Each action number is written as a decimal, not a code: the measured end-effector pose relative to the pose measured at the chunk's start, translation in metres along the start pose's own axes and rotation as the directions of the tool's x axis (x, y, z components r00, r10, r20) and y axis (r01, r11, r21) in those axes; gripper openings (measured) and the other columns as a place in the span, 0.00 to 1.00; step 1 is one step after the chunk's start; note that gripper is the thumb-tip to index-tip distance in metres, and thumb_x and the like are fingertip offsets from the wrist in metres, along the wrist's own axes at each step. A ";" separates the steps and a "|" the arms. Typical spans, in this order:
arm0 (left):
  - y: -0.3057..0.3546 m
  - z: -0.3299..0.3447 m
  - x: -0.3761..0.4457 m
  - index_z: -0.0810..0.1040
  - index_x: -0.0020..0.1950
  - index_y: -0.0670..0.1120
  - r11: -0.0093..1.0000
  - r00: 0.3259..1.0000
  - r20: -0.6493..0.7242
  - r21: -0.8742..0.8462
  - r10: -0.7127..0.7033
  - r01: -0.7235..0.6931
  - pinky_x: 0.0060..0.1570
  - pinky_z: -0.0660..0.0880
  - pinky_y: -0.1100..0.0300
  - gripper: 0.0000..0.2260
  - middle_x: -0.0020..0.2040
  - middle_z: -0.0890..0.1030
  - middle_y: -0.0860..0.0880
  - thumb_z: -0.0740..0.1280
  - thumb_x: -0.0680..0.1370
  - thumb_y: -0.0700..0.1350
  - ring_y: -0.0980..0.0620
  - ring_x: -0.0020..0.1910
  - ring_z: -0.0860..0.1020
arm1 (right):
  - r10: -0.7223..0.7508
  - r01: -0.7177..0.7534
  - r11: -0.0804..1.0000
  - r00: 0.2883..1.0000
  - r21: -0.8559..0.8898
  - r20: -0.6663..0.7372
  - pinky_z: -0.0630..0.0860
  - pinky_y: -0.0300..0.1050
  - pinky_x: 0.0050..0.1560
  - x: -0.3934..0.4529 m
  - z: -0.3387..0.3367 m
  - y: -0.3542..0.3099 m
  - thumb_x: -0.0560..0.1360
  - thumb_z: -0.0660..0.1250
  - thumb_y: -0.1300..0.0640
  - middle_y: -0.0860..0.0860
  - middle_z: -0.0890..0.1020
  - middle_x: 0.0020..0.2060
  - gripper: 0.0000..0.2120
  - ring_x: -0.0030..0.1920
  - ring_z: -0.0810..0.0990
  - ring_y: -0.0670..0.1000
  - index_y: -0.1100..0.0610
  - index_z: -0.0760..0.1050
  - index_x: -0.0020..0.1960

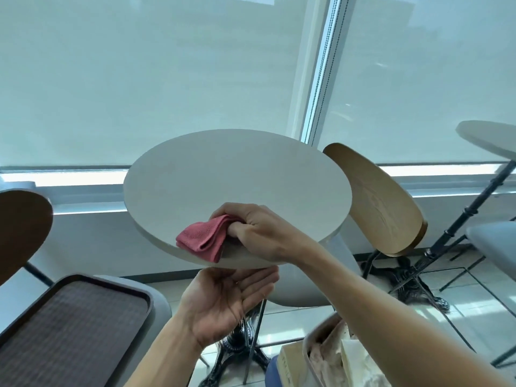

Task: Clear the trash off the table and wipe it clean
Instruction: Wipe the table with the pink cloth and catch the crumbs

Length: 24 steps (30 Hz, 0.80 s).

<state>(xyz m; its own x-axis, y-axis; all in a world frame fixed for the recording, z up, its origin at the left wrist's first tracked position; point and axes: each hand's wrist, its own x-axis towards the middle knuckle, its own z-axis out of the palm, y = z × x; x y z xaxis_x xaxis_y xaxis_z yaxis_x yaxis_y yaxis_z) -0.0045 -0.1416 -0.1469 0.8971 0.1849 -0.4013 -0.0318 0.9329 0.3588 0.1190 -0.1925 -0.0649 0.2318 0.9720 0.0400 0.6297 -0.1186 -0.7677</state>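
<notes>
Pink cloth (pixel 203 238) sits low in the middle of the frame, on the near edge of the round white table (pixel 237 174). The right hand (pixel 259 233) grips it. The left hand (pixel 223 300) waits open, cupped just under the rim. Sweep crumbs slowly toward that palm.

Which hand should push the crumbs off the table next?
Probably the right hand. It already grips the pink cloth on the table near its front edge. The left hand waits open, palm up, just under that edge.
</notes>
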 end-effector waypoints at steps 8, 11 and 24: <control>0.000 -0.005 0.001 0.81 0.53 0.28 0.995 0.996 0.068 0.070 0.065 -0.069 0.49 0.80 0.39 0.26 0.59 0.78 0.29 0.82 0.63 0.42 0.32 0.53 0.81 | -0.010 0.010 1.000 1.000 0.028 -0.007 0.73 0.36 0.53 -0.023 0.007 -0.006 0.77 0.57 0.63 0.46 0.83 0.48 0.17 0.50 0.79 0.45 0.48 0.79 0.56; 0.002 -0.008 0.000 0.82 0.52 0.29 0.997 0.984 0.161 -0.015 0.072 -0.071 0.46 0.81 0.40 0.34 0.57 0.80 0.29 0.86 0.49 0.36 0.32 0.52 0.82 | -0.005 0.006 0.999 1.000 0.040 -0.012 0.75 0.39 0.53 -0.030 0.010 -0.007 0.77 0.57 0.62 0.46 0.83 0.47 0.17 0.49 0.79 0.45 0.47 0.79 0.56; 0.000 -0.001 0.005 0.79 0.53 0.25 1.000 0.995 -0.099 0.026 0.007 -0.005 0.45 0.79 0.40 0.27 0.57 0.78 0.27 0.52 0.83 0.49 0.31 0.49 0.82 | 0.153 0.063 0.882 0.899 0.468 -0.410 0.80 0.45 0.54 -0.021 -0.022 0.000 0.80 0.57 0.68 0.53 0.83 0.46 0.15 0.45 0.82 0.48 0.56 0.79 0.53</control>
<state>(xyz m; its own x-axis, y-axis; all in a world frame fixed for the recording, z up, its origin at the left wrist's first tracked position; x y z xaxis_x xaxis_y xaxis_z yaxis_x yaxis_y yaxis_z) -0.0001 -0.1404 -0.1495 0.8486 0.2215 -0.4804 -0.0244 0.9236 0.3826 0.1306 -0.2173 -0.0511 0.6091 0.7722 0.1808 0.2230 0.0520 -0.9734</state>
